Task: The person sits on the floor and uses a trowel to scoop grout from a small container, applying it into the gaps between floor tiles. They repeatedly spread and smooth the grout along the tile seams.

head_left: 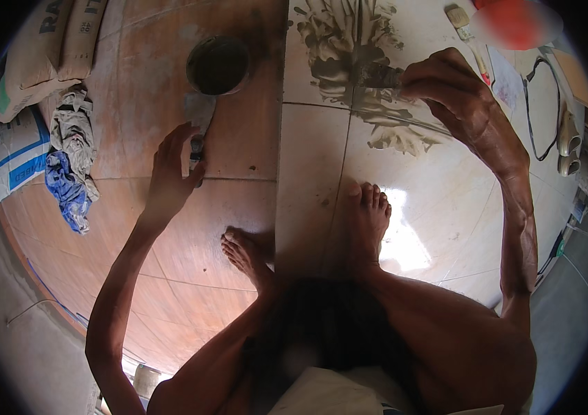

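Observation:
My left hand (173,166) reaches with fingers apart around the dark handle of a scraper (198,111), whose flat metal blade points at a round dark container (218,66) on the terracotta-coloured tiles. My right hand (446,90) is closed on a small dark spreading blade (380,76), pressed on the pale tiles (314,138) in a smear of wet grey-brown paste (335,34) across the joints. My bare feet stand on either side of the long edge between the two tile colours.
Paper sacks (34,62), a white-and-blue bag (3,166) and crumpled cloths (66,180) lie at the left. A paintbrush (460,24), a blurred red object (505,21), a sheet (505,83), a looped cord and sandals (569,131) lie at the right.

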{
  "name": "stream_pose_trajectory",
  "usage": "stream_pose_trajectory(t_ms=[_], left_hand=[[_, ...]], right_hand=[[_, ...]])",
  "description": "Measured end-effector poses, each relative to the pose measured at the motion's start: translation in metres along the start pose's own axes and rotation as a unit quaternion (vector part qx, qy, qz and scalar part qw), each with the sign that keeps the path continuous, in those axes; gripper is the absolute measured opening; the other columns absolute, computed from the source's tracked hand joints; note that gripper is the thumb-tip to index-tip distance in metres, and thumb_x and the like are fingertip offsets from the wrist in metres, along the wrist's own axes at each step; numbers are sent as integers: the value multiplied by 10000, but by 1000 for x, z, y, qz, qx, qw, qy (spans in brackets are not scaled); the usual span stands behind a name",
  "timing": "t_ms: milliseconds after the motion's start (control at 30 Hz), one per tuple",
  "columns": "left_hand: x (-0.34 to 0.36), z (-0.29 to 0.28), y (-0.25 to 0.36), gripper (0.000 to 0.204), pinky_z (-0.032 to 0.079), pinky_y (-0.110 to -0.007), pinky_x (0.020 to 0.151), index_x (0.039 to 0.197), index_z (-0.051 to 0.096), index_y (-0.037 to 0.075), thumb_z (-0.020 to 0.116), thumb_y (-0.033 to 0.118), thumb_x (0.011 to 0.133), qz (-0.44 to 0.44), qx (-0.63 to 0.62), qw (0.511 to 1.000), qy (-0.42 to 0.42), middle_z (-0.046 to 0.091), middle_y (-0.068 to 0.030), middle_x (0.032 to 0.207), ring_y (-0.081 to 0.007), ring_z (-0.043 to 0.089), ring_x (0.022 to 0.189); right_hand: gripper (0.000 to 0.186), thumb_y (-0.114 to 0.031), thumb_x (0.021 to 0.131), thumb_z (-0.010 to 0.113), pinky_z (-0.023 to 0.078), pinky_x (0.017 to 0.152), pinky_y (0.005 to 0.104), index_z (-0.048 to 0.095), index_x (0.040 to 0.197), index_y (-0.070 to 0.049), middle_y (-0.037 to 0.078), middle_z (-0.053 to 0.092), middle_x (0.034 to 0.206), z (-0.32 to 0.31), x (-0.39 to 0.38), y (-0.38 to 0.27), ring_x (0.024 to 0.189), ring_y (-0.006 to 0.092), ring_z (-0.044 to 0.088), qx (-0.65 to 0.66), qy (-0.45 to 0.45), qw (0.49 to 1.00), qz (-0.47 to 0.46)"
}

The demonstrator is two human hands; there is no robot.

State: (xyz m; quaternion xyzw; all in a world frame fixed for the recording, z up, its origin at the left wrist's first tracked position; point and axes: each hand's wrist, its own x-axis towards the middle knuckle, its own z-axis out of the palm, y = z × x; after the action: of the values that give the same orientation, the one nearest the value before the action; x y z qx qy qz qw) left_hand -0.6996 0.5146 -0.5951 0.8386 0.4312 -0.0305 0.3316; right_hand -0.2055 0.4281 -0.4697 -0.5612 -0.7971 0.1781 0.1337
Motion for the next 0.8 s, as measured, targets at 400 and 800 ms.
stream_pose_trajectory(t_ms=[400, 800], left_hand=[[-5, 2, -4, 780, 338, -543, 1328, 1682, 459, 150, 824, 147, 994, -1, -5, 1000, 3, 475, -132, 1733, -376, 421, 1612], [8, 14, -2, 773, 324, -548, 1329, 1682, 461, 152, 821, 163, 999, 21, -23, 1000, -4, 465, -129, 1745, -369, 415, 1620]], right_hand=[[372, 75, 885, 838, 660, 1033, 418, 817, 1223, -80, 40, 777, 1271, -6, -14, 25, 1233, 271, 708, -16, 6, 1000, 18], [322, -24, 947, 831, 654, 911, 428, 752, 1255, -74, 83, 769, 1175, -2, 21, 9, 1098, 298, 758, -126, 57, 988, 65]])
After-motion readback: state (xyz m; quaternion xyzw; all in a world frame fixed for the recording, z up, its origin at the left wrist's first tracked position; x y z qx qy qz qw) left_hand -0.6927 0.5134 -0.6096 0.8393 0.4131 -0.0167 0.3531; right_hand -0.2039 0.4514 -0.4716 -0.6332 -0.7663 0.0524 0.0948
